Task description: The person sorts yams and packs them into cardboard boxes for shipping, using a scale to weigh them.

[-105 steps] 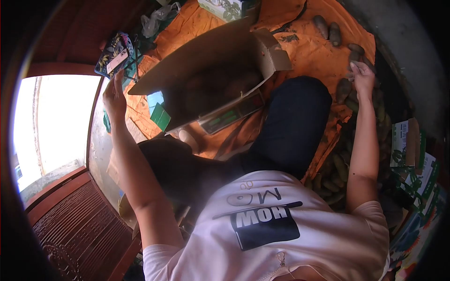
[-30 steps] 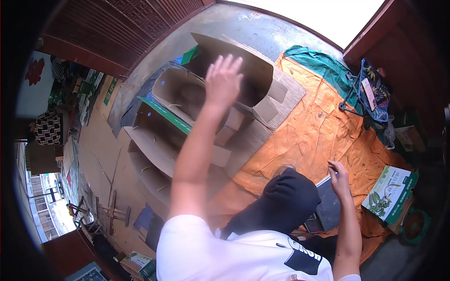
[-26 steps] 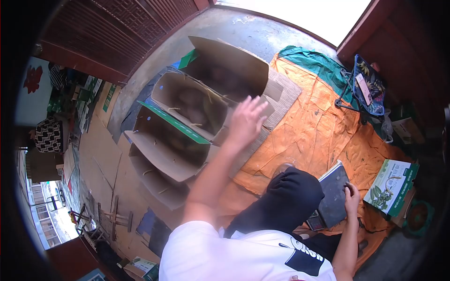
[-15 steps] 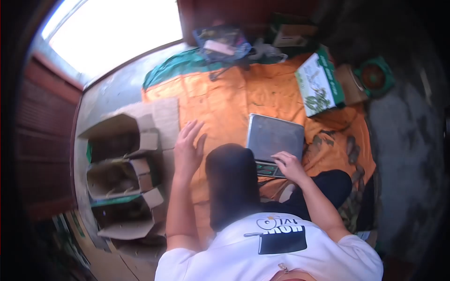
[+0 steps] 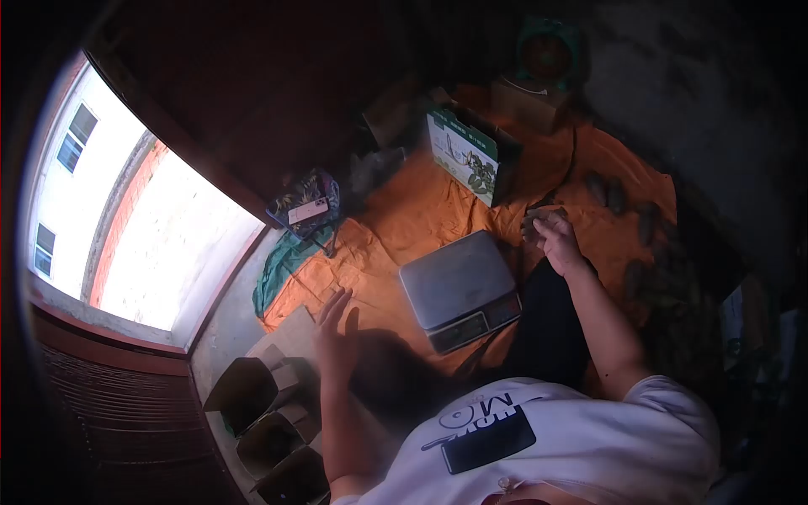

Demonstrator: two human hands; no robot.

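In the head view a flat-topped weighing scale (image 5: 457,280) with a display along its near edge rests on the orange sheet. My left hand (image 5: 337,335) is raised left of the scale, its fingers apart and nothing in it. To the right of the scale, my right hand (image 5: 557,241) has its fingers closed on a small dark brown lump (image 5: 539,220), whose kind is too dim to make out. Several brown oblong lumps (image 5: 614,196) lie scattered on the sheet beyond that hand.
A white and green printed box (image 5: 461,156) stands behind the scale. Open cardboard boxes (image 5: 244,394) line the lower left. A pink phone (image 5: 308,210) lies on a patterned bag (image 5: 295,192). The orange sheet (image 5: 370,252) is wrinkled. Beyond it, at the back, is a green round-faced object (image 5: 547,55).
My right hand has gone from the scale's near edge out to the right and now holds a brown lump. The view has turned rightward and darkened. My left hand stays raised and open.
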